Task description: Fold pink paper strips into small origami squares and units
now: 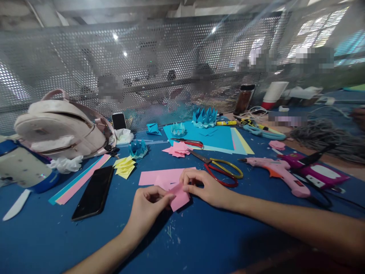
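Observation:
Between both hands is a small piece of pink paper [180, 198], tilted above the blue table. My left hand [152, 203] pinches its left edge between thumb and fingers. My right hand [203, 186] grips the upper right edge the same way. Just behind the hands lies a pink paper strip [148, 178], partly covered by them. Scissors [218, 167] with red and yellow handles rest beyond my right hand. A pile of folded pink paper pieces [178, 149] sits farther back, and folded yellow pieces [124, 166] lie to the left.
A phone [94, 194] and coloured strips [82, 177] lie left, near a backpack [62, 129]. Blue paper sheets [219, 135] and a folded blue paper crown [204, 118] are at the back. A pink glue gun [279, 171] with a cord lies right. A perforated metal screen [159, 68] stands behind.

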`<state>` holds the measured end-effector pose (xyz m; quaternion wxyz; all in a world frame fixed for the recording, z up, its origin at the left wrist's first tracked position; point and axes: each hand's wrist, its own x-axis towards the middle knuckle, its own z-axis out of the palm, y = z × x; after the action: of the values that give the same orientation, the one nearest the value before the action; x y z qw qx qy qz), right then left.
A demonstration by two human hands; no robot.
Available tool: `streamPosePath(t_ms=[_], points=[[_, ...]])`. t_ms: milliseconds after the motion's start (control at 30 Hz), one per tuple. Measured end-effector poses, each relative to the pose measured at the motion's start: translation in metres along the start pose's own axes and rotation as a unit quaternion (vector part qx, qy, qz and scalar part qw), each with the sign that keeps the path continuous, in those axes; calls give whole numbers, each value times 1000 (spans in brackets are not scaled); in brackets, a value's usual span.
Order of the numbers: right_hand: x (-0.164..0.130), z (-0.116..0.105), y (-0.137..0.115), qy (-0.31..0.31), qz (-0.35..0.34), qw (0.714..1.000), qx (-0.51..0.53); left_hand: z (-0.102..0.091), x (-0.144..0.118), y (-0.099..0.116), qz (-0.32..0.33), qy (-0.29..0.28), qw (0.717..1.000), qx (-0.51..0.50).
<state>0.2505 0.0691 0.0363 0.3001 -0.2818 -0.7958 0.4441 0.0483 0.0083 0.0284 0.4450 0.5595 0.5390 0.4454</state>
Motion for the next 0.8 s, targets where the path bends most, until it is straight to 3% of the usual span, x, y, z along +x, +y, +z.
streamPosePath(t_ms=[800], points=[[1, -1, 3, -34, -12, 996, -84, -3, 3, -1, -35, 53, 993, -100]])
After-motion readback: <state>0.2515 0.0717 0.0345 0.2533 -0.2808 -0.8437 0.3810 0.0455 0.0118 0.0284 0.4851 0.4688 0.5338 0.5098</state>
